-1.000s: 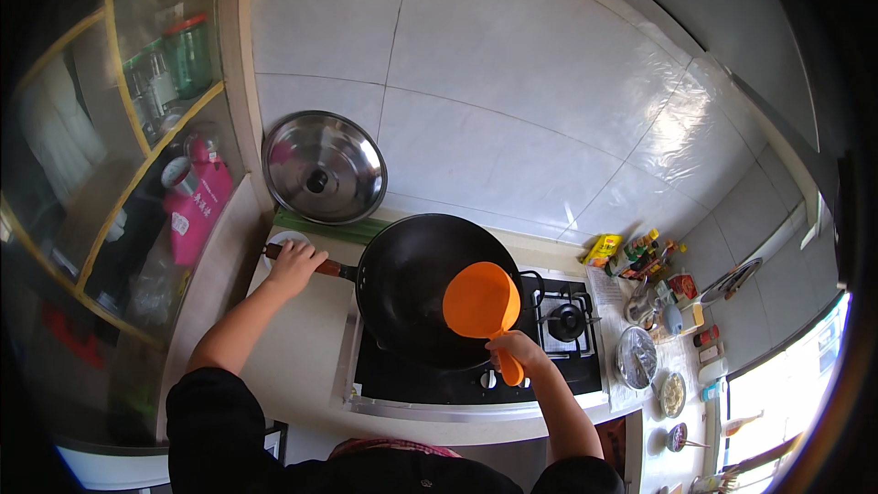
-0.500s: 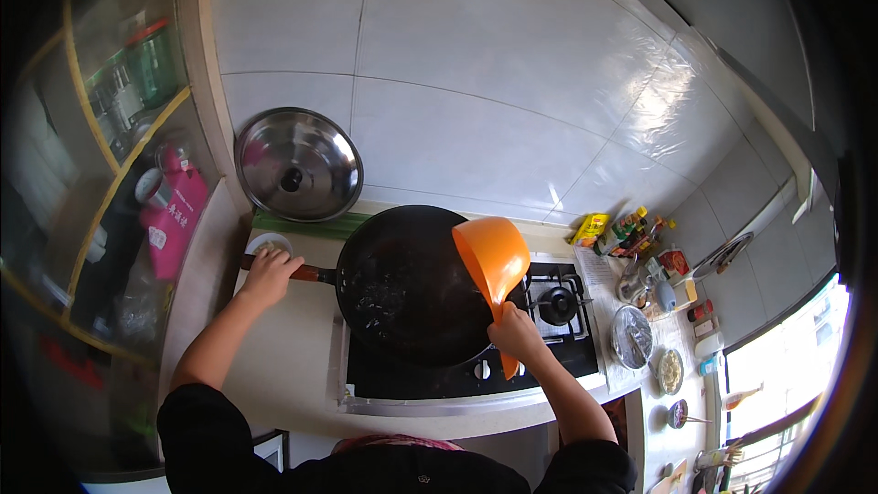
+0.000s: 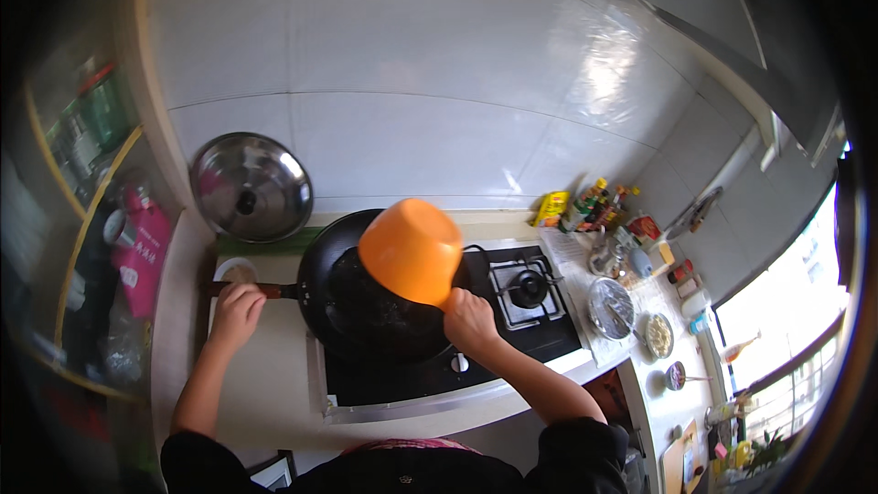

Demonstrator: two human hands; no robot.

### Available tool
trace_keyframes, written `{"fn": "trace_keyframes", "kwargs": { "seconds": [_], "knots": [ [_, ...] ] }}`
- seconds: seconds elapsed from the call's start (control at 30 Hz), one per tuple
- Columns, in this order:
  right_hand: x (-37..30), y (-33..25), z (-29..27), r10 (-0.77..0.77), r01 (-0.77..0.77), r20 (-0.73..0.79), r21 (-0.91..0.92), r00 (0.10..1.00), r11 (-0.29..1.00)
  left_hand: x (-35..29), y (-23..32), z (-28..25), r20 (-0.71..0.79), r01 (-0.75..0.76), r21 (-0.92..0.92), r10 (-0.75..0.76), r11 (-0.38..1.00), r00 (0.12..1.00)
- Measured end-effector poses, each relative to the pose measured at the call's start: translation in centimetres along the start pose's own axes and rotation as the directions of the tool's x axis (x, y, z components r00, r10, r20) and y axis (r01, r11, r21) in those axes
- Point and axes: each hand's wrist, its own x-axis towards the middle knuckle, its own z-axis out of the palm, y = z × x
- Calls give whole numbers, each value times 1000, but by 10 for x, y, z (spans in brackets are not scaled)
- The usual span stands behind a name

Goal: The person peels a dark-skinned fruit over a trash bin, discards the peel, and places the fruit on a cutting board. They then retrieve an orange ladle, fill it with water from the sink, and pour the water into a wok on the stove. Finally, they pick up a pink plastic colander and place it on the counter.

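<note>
A large black wok (image 3: 338,306) rests on the left side of the gas stove, with liquid in its bottom. My left hand (image 3: 236,313) is closed at the wok's wooden handle (image 3: 274,291), which points left. Gripped by its handle in my right hand (image 3: 471,322), an orange plastic water scoop (image 3: 413,252) is tipped over the wok, its rounded base facing up. The scoop hides its own mouth and part of the wok. Behind my left hand stands a small white bowl (image 3: 236,267) with something pale in it.
A steel lid (image 3: 251,187) leans on the tiled wall at the back left. Right of the wok is a bare burner (image 3: 528,289). Sauce bottles (image 3: 585,206), a plastic-covered bowl (image 3: 611,309) and a bowl of pale food (image 3: 658,336) line the right counter. A glass-fronted cabinet (image 3: 91,220) stands at left.
My right hand has swung the scoop left and tipped it further, so its base now faces up over the wok. My left hand stays at the wok handle. The whole view has shifted.
</note>
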Motion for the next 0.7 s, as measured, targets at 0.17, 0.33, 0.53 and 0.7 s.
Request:
{"fn": "trace_keyframes", "kwargs": {
  "seconds": [0.17, 0.33, 0.53, 0.7],
  "knots": [
    [7, -12, -20, 18, -20, 14, 112, 1000, 993, -35, 37, 7, 184, 346, -203, -312, 916, 932],
    [11, -11, -26, -35, 13, 155, 144, 987, 990, -34, 105, 20, 237, 142, -359, -57, 922, 970],
    [-17, 24, -66, -59, -536, 590, 767, 805, 353, -15, 196, 54, 445, 88, -632, 268, 770, 855],
    [-120, 118, -116, -226, -512, 504, 548, 833, -662, -23, 266, 100, 491, 130, -755, 423, 642, 762]
  ]
}}
